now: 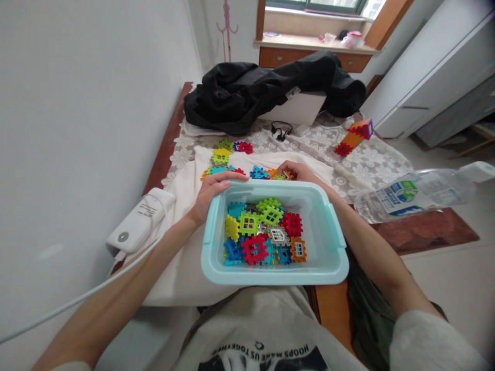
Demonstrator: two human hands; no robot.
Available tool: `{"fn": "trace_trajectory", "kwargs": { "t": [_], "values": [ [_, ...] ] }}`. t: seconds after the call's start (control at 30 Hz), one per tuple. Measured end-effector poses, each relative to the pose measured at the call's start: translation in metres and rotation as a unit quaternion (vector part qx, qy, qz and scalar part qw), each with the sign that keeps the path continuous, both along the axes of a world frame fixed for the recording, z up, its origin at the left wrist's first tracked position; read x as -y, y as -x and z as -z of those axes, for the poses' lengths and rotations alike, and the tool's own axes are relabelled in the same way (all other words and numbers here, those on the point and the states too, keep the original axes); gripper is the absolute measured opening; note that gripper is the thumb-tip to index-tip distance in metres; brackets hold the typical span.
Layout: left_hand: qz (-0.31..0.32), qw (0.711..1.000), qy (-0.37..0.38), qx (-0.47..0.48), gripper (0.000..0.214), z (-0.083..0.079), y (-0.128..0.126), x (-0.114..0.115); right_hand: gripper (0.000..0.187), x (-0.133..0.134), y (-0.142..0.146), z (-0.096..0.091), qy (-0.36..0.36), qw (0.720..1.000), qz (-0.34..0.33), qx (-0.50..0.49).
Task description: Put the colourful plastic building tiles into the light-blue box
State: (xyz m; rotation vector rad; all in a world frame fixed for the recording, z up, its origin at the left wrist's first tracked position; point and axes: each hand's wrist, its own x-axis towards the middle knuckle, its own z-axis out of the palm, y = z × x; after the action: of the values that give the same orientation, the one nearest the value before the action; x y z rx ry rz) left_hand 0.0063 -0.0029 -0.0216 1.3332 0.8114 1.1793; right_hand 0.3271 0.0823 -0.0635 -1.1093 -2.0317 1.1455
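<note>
A light turquoise plastic bin (325,247) sits close to my body, tilted toward me. Several notched plastic building squares in green, red, yellow, blue, orange and grey lie loose inside, among them a red building square (255,250). My left hand (212,193) grips the bin's far left rim, fingers along its edge. Beyond the far rim, my right hand (296,171) curls its fingers over orange and green building squares (276,174) on the white cloth; the bin and the hand partly hide them. Blue building squares (259,172) lie just left of that hand.
More joined squares (221,156) lie at the back left. An orange and red built shape (353,138) stands at right. Around are a clear plastic bottle (417,193), black earphones (281,131), a black cloth (247,93) and a white corded power strip (141,221) by the wall.
</note>
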Motion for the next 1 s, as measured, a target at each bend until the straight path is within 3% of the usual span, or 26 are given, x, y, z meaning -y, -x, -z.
{"fn": "trace_trajectory", "kwargs": {
  "t": [0.33, 0.5, 0.83, 1.0],
  "values": [
    [-0.01, 1.0, 0.002, -0.009, 0.034, -0.002, -0.001, 0.002, 0.044, -0.007, -0.005, -0.003, -0.001, 0.994, 0.038, -0.098],
    [-0.015, 1.0, 0.005, -0.014, 0.035, 0.0, 0.0, 0.002, 0.06, -0.004, -0.006, -0.011, 0.023, 0.992, 0.043, -0.113],
    [-0.02, 1.0, -0.002, -0.023, 0.036, -0.002, -0.001, 0.002, 0.051, -0.01, -0.015, -0.018, 0.002, 0.985, 0.088, -0.145],
    [-0.018, 1.0, 0.006, -0.013, 0.036, -0.002, -0.001, 0.002, 0.043, -0.022, -0.016, -0.045, -0.035, 0.98, 0.092, -0.17]
  ]
}}
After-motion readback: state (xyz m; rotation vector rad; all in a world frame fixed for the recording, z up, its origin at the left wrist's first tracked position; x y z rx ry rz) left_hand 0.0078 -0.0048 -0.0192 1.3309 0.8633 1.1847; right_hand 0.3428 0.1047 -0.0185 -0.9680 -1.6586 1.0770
